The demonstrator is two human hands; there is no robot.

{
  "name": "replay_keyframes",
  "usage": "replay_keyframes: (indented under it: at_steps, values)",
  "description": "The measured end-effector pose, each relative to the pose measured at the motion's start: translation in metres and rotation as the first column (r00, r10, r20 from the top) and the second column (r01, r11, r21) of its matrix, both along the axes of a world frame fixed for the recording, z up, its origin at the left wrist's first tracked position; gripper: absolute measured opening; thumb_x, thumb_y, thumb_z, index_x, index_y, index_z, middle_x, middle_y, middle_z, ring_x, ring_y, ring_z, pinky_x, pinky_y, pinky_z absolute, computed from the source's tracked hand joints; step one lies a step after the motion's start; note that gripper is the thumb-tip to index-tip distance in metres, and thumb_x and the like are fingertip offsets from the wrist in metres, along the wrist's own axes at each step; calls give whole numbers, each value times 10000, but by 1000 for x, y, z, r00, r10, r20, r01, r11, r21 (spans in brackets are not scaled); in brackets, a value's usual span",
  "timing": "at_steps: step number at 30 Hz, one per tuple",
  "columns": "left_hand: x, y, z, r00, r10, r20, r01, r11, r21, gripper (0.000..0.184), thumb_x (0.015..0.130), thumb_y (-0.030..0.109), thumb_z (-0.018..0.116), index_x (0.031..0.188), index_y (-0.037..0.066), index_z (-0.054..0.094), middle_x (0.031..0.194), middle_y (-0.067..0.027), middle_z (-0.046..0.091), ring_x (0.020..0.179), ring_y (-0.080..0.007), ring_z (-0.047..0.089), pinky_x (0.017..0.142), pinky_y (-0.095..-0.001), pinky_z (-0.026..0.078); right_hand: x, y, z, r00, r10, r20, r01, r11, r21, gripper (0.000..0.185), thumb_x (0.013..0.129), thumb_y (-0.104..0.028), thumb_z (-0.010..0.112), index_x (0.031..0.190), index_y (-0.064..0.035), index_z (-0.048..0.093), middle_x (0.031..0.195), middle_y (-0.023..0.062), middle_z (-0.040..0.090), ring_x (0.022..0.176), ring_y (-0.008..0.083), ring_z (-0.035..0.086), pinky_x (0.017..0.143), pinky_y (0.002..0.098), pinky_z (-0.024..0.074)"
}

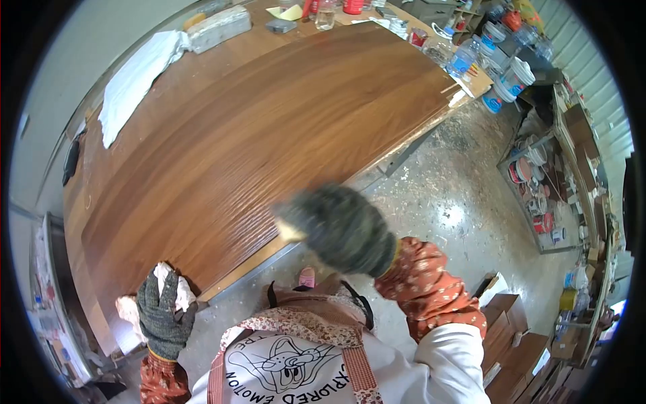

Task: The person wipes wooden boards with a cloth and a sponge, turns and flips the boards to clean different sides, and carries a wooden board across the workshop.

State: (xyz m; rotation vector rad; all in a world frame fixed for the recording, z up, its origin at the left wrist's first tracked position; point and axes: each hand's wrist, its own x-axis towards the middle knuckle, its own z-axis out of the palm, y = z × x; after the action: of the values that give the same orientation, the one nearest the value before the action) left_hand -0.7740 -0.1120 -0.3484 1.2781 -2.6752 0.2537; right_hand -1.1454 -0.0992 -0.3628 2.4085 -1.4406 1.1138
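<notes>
A large brown wood-grain panel [269,121] lies on the worktable. At its near left corner my left hand [165,315], in a dark grey knit glove, rests with its fingers wrapped over a crumpled white cloth [184,293]. The cloth sticks out on both sides of the glove. My right hand [340,229], gloved alike and smeared by motion, is over the panel's near edge. From its closed fingers pokes a small pale yellow piece [289,232], whose kind I cannot make out. Fine shiny streaks show on the panel left of this hand.
A white cloth [138,81] and a pale grey block [219,29] lie along the table's far left side. Bottles [461,62], a glass jar [325,16] and tins crowd the far end. Buckets [515,79], shelving [579,135] and cardboard boxes [515,323] stand to the right.
</notes>
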Motion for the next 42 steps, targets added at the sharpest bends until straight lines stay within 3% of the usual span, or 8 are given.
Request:
replay_keyframes:
  at_steps: [6,7,12,18,30,33,35,42]
  values:
    - [-19,3,7,995,101,-3,-100,991,89,798,622,100,705,1374,82,440,1386,-188,443,1256,-384,425,1046,-462,328,-109,-24,12,970,-244,-23,213,793,571,258,809,-228,632,1035,-104,647,877,97,650,834,284,628,739,411,490]
    - [-23,3,7,994,111,-7,-110,990,86,797,624,102,705,1375,82,439,1390,-185,440,1262,-384,420,1050,-463,323,-140,-15,0,920,-392,11,385,908,165,238,819,-260,662,997,-101,659,869,110,661,807,290,634,722,390,501]
    - [-85,4,1,979,202,31,-202,979,-22,797,634,124,717,1376,75,432,1396,-176,437,1270,-382,413,1060,-462,313,-275,-13,-13,745,-667,28,664,744,65,299,833,-236,677,1072,-62,633,929,121,678,832,263,650,759,355,511]
    - [-213,0,-17,973,231,-2,-230,967,-109,806,660,167,741,1390,89,408,1418,-168,411,1290,-380,384,1059,-462,310,-181,-29,-24,988,32,148,-44,996,78,258,879,-233,596,1067,-58,617,892,118,634,804,246,624,731,392,508]
    - [-257,1,-38,954,299,4,-290,928,-236,693,707,119,691,1356,109,449,1405,-172,422,1276,-372,410,1054,-464,324,-355,-29,-13,906,-411,105,381,898,220,252,891,-169,590,1107,-42,558,934,127,611,860,275,621,762,420,520]
    - [-268,-1,-33,959,282,3,-271,923,-273,619,724,109,682,1314,92,494,1369,-174,462,1259,-368,434,1047,-463,336,-313,-31,-18,991,-106,79,122,961,-246,305,828,-212,652,1059,-38,556,943,123,590,840,261,600,693,427,499]
    - [-267,-3,-38,959,282,-4,-271,917,-294,588,733,96,671,1298,85,509,1350,-174,481,1247,-367,448,1043,-458,343,-260,-18,7,995,-69,68,53,976,212,398,776,-248,647,1110,-86,504,911,73,557,814,248,564,698,429,481]
    - [-266,-6,-41,963,269,-14,-259,910,-325,571,740,67,647,1294,77,508,1344,-168,490,1255,-358,445,1042,-452,347,-335,-34,-39,972,-130,197,140,989,-41,380,800,-185,677,1143,-79,552,956,83,613,842,217,591,755,379,508]
